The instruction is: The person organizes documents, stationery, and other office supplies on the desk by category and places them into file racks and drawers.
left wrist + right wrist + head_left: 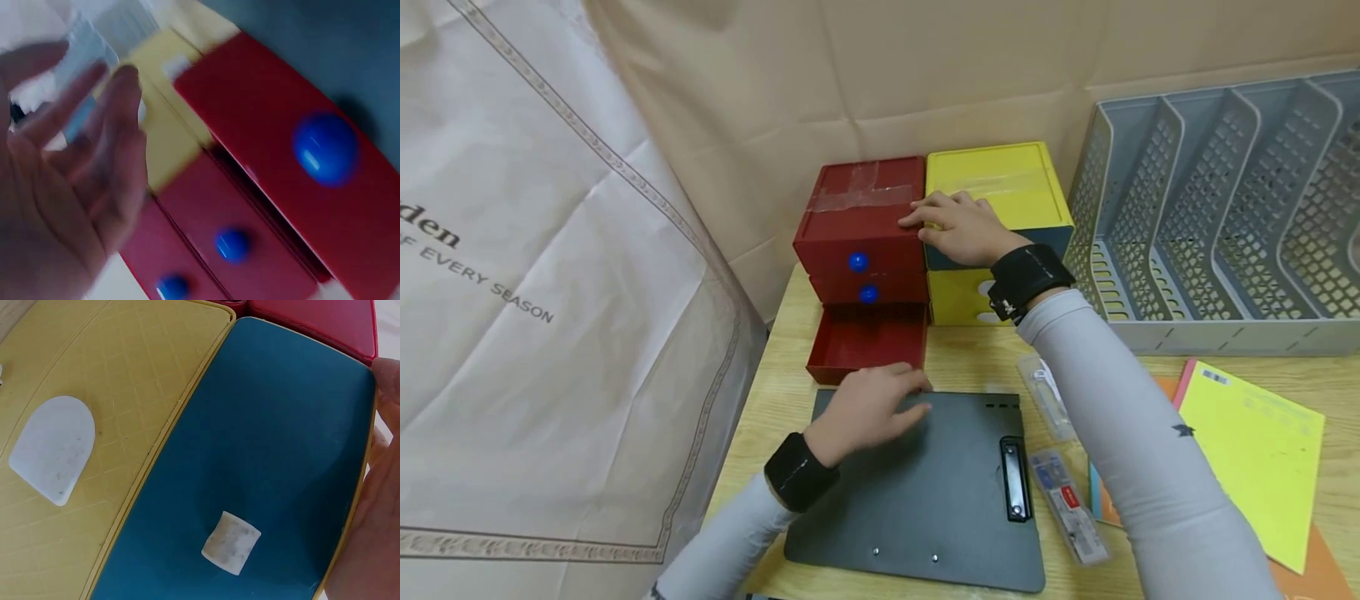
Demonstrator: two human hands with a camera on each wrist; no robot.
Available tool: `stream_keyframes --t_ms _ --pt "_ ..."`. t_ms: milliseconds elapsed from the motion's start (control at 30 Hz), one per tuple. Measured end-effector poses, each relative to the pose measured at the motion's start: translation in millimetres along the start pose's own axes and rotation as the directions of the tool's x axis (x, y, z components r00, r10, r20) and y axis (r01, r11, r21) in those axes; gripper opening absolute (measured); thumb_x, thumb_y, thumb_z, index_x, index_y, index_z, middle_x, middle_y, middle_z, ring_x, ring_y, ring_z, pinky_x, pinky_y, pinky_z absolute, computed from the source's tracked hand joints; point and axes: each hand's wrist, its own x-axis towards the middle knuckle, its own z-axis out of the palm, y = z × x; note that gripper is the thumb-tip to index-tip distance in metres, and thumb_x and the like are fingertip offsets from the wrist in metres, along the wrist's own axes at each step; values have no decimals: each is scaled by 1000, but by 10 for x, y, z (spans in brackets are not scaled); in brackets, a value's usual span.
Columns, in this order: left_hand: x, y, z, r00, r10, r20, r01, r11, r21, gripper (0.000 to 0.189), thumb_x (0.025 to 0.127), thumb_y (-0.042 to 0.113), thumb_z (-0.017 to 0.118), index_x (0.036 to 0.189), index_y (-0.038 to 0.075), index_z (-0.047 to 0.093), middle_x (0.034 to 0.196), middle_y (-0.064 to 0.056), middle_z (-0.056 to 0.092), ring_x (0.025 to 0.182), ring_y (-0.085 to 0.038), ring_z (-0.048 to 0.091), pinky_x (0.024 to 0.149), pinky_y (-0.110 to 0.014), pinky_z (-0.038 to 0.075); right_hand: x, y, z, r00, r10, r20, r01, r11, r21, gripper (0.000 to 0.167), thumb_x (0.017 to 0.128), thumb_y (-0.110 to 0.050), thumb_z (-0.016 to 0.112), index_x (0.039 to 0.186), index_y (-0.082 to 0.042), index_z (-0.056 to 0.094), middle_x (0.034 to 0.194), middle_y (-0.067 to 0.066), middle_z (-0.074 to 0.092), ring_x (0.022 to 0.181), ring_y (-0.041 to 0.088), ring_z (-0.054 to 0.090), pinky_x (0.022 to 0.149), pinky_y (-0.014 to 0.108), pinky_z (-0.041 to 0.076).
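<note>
A red drawer unit [861, 229] with blue knobs stands beside a yellow drawer unit [988, 171] with a dark blue top drawer front [244, 450]. The lowest red drawer [865, 337] is pulled out, and bare red floor shows inside it. My left hand [868, 412] is just in front of that drawer, over the grey clipboard [925, 500], holding nothing. In the left wrist view its fingers [122, 125] are loosely bent, apart from the blue knob [325, 150]. My right hand [962, 229] rests on top of the units where they meet, fingers spread.
A grey perforated file rack [1225, 333] stands at the back right. Two clear plastic cases, one upper [1047, 396] and one lower [1071, 508], lie right of the clipboard. A yellow notebook [1262, 450] lies over orange items farther right. Cloth hangs behind and at left.
</note>
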Motion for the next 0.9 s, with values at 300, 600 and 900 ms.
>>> stream_keyframes --t_ms 300,600,900 --pt "419 569 311 894 389 221 -396 918 -9 38 99 45 63 134 30 62 130 10 58 115 -6 55 100 -22 47 -11 1 4 1000 -3 -7 3 1000 7 40 108 -27 45 148 -26 54 163 6 34 143 40 28 114 62 18" --pt "616 1010 591 805 469 363 -512 859 25 53 99 44 64 149 36 49 157 10 45 137 -8 47 109 -23 43 -35 6 21 1000 7 1 -7 1000 -5 40 108 -29 45 148 -29 53 163 4 33 142 39 29 111 59 22" --pt "677 1101 745 790 482 379 -544 836 73 52 98 44 66 147 39 50 155 13 47 141 -8 45 108 -25 44 8 26 -65 996 -34 85 35 999 -10 43 109 -28 45 152 -27 47 166 6 26 144 42 23 110 60 20"
